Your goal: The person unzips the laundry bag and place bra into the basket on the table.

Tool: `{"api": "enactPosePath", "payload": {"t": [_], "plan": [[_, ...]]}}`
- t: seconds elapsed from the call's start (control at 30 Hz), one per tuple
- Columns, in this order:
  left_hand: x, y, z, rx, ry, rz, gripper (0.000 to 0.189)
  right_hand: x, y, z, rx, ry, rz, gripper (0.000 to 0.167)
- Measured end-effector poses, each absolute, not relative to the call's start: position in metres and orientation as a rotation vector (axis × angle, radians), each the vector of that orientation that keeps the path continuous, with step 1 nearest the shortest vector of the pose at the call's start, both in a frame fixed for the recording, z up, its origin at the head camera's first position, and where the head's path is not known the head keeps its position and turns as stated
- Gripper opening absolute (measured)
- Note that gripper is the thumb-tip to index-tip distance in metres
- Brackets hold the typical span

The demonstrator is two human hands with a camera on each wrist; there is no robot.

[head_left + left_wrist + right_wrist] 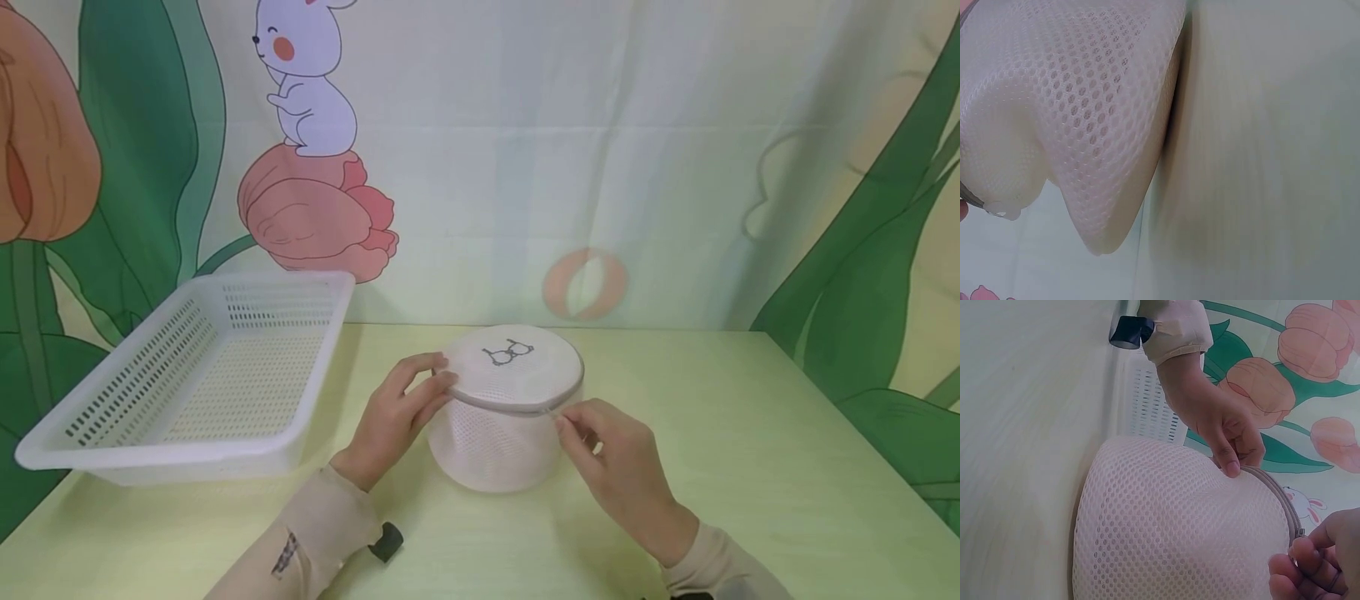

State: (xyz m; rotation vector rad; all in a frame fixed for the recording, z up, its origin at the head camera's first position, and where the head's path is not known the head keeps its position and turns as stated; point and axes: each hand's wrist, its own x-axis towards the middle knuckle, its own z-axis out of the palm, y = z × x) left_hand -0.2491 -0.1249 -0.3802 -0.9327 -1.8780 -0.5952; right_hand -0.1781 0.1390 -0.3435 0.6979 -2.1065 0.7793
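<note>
A round white mesh laundry bag [491, 454] stands on the table, with a small line drawing on its flat lid and a grey zipper [1285, 501] around the rim. My left hand [393, 412] pinches the bag's rim at its left side; the right wrist view shows that thumb on the mesh beside the zipper. At the front right of the rim, my right hand [618, 467] pinches the zipper pull [1300, 533] between thumb and fingers. In the left wrist view the mesh side [1094, 119] fills the left part, and most of the hand is out of frame.
On the left of the table sits a white plastic basket [322, 367] with slotted sides. The pale yellow-green table [720, 450] extends to the right of the bag. A printed cloth [480, 167] with a rabbit and tulips hangs behind the table.
</note>
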Motion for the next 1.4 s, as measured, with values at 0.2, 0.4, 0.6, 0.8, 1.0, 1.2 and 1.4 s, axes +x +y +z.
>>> {"api": "enactPosePath", "payload": {"t": [0.2, 0.4, 0.6, 0.8, 1.0, 1.2, 1.4], "plan": [[-0.25, -0.125, -0.379, -0.94, -1.874, -0.595, 0.029, -0.178, 0.14, -0.343, 0.691, -2.112, 0.779, 0.013], [-0.251, -0.124, -0.377, -0.941, -1.875, -0.597, 0.03, -0.178, 0.142, -0.343, 0.695, -2.103, 0.777, 0.014], [-0.25, -0.123, -0.374, -0.942, -1.888, -0.587, 0.031, -0.178, 0.142, -0.342, 0.694, -2.104, 0.795, 0.014], [-0.248, -0.123, -0.369, -0.959, -1.924, -0.523, 0.024, -0.179, 0.141, -0.343, 0.69, -2.091, 0.822, 0.014], [-0.246, -0.123, -0.368, -0.979, -1.904, -0.467, 0.036, -0.18, 0.139, -0.346, 0.679, -2.107, 0.835, 0.014], [-0.241, -0.117, -0.364, -1.021, -1.837, -0.448, 0.041, -0.178, 0.138, -0.347, 0.666, -2.131, 0.852, 0.015], [-0.233, -0.107, -0.355, -1.054, -1.808, -0.435, 0.04, -0.178, 0.138, -0.345, 0.671, -2.13, 0.865, 0.016]]}}
